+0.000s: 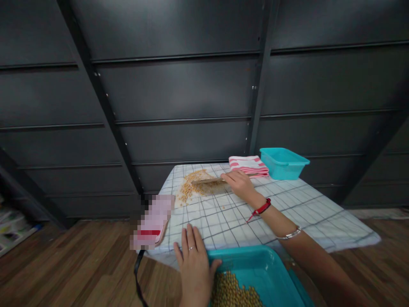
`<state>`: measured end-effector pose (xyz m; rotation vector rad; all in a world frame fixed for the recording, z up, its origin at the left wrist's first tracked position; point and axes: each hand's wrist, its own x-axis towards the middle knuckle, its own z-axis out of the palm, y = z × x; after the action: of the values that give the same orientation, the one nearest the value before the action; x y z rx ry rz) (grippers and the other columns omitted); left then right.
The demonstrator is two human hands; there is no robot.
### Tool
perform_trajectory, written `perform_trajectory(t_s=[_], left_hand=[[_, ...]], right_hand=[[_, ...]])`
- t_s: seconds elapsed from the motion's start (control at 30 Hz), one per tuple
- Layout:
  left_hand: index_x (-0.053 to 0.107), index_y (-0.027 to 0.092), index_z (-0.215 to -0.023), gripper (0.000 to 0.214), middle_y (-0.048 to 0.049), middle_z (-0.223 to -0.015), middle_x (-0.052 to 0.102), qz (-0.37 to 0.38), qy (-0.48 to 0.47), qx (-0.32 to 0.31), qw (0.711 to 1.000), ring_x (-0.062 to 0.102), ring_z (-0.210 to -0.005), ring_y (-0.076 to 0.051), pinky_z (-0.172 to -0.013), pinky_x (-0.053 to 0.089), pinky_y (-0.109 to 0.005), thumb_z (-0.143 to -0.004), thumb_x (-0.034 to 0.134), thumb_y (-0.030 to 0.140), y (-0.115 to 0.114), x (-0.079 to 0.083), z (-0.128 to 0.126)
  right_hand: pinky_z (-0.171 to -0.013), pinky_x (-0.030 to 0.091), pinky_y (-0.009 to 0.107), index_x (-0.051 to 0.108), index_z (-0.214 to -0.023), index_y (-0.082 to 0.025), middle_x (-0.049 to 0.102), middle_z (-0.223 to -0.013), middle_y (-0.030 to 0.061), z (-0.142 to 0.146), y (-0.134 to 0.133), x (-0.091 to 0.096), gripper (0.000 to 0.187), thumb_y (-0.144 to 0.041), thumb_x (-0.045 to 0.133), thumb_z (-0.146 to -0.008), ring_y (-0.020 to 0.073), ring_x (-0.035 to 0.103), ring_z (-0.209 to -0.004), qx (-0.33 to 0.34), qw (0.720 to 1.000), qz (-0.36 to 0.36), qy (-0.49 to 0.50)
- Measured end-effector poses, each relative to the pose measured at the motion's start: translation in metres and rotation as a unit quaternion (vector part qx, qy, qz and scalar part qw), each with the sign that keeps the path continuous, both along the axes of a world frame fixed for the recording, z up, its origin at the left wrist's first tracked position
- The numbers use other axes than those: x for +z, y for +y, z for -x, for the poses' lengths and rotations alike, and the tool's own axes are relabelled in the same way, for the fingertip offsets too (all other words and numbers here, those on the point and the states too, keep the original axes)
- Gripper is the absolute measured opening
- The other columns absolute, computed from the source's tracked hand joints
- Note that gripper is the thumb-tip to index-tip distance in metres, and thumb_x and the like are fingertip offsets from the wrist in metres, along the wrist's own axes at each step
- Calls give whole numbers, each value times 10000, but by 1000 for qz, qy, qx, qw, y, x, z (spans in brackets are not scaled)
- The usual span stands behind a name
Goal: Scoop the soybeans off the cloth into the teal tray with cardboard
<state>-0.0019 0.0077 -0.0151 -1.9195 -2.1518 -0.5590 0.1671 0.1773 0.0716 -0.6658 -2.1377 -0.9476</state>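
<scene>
My right hand [238,183] is closed around a long, thin wooden-looking brush [207,181]; its pale underside meets the cloth. Spread beside and behind this tool are loose yellow beans [188,188], at the far left of the table. My left hand [194,266] lies with fingers stretched over the table's near edge, its thumb across the rim of a teal basin [249,252]. Inside that basin is a heap of greenish-brown beans [234,292], partly cut off by the frame's bottom.
A checked white cloth [271,213] covers the table. At its back right stand a second teal basin [284,168] and a folded pink-and-white towel [245,163]. A pink, blurred-out flat object [156,219] lies on the left edge, a black cord [137,273] below it. Dark panelled wall [185,94] behind.
</scene>
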Motion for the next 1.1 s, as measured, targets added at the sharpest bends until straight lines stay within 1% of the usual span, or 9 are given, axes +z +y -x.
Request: perform_trajectory(t_s=[0.2,0.37,0.57,0.67,0.8,0.9,0.97,1.1], left_hand=[[438,49,-1242,720,-222,-1330,438,7,-9,-4,1000,357,-1244,-357,-988,299,-573,-612,661,316,-1,-1,1],[425,39,-1249,706,-221,-1339,427,-3,-4,-10,1000,352,-1247,-356,-987,298,-583,-628,640,298,-1,-2,1],[409,46,-1261,669,-222,-1344,420,-15,17,-15,1000,357,-1243,-353,-979,309,-582,-670,589,303,-1,-8,4],[388,55,-1277,673,-229,-1359,396,-23,28,-27,999,340,-1252,-359,-979,300,-596,-684,571,313,0,-13,7],[404,58,-1266,684,-226,-1348,413,-23,27,-18,999,345,-1248,-358,-983,292,-599,-660,598,308,1,-12,5],[415,46,-1256,689,-226,-1341,422,-16,19,-10,1000,348,-1247,-356,-987,293,-592,-649,613,304,0,-10,3],[406,47,-1263,691,-227,-1348,413,-18,20,-17,1000,345,-1249,-356,-988,293,-590,-654,610,304,0,-10,3],[385,60,-1278,710,-223,-1361,397,-27,18,-25,999,336,-1254,-354,-996,273,-590,-660,606,330,0,-15,5]], right_hand=[[-675,354,293,590,-921,-138,620,-775,65,5,-1,0,275,-70,331,-861,156,494,-717,27,999,-14,14],[-665,351,283,586,-931,-145,621,-763,48,9,-1,0,269,-55,347,-847,148,496,-711,45,999,-7,-7],[-729,354,304,581,-922,-163,608,-743,34,-7,-3,9,318,-4,348,-776,152,493,-716,59,998,14,-25],[-744,348,315,579,-920,-168,608,-754,37,-12,-4,13,325,-3,349,-760,157,495,-730,58,998,8,-21],[-725,347,312,582,-917,-152,615,-763,49,-4,-5,10,310,-22,327,-799,161,490,-738,59,998,-16,-3],[-702,351,299,587,-910,-151,624,-778,51,8,-6,6,272,-67,336,-846,155,491,-734,63,998,-17,-9],[-701,355,291,591,-895,-153,625,-776,49,13,-7,5,248,-98,352,-864,150,494,-734,69,997,-16,-19],[-728,366,294,593,-873,-160,624,-766,43,5,-6,9,273,-103,326,-878,144,499,-738,83,996,-11,-35]])
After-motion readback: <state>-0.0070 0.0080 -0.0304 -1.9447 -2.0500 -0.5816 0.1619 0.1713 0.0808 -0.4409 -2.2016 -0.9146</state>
